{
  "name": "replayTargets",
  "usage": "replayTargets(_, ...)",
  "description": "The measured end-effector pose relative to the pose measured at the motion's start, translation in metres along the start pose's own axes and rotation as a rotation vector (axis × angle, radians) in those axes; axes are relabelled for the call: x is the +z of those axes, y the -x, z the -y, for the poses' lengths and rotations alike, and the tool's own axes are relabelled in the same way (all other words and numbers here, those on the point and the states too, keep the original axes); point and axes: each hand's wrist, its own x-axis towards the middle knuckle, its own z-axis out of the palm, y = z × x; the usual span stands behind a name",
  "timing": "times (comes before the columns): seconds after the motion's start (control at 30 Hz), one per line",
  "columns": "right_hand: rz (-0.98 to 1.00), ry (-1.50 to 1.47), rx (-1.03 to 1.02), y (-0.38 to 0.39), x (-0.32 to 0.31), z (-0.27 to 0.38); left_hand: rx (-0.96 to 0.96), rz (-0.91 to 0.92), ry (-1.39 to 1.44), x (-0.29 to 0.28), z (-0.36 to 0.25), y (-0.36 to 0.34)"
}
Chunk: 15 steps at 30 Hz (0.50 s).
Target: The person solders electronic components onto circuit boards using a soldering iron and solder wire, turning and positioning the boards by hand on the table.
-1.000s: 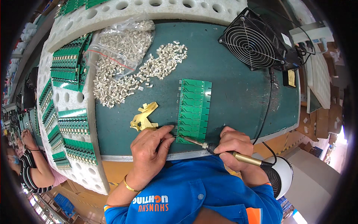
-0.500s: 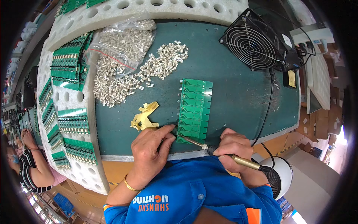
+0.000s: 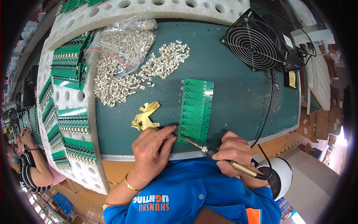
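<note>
A green panel of circuit boards (image 3: 195, 108) lies on the mat, with rows of pins along its left edge. My right hand (image 3: 233, 153) grips a soldering iron (image 3: 242, 168), whose metal tip reaches the lower left of the panel. My left hand (image 3: 153, 149) is closed beside that same corner, thumb and forefinger near the iron's tip; what its fingers hold is too small to make out. Just above my left hand is crumpled yellow tape (image 3: 145, 114). Small white connectors (image 3: 112, 87) lie heaped beside an open plastic bag (image 3: 125, 41).
White foam racks (image 3: 89, 112) holding green boards (image 3: 67, 63) line the left and back. A black fan (image 3: 250, 44) stands at the back right, its cable beside a power strip (image 3: 311, 35). A white round object (image 3: 281, 175) is by my right forearm. A co-worker's arm (image 3: 41, 171) is at far left.
The view has shifted very slightly. My right hand and the iron have moved a little, while the tip stays at the panel's lower left. My left hand keeps its closed shape.
</note>
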Motion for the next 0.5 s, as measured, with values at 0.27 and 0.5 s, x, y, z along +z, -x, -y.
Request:
replayTargets(0.27, 0.002, 0.017, -0.010, 0.0012, 0.0010, 0.0029, 0.027, 0.001, -0.014, 0.0007, 0.0007, 0.0003)
replayTargets(0.5, 0.028, 0.055, -0.022, 0.0025, 0.0016, 0.0059, 0.040, -0.010, -0.029, 0.0018, 0.0001, 0.0009)
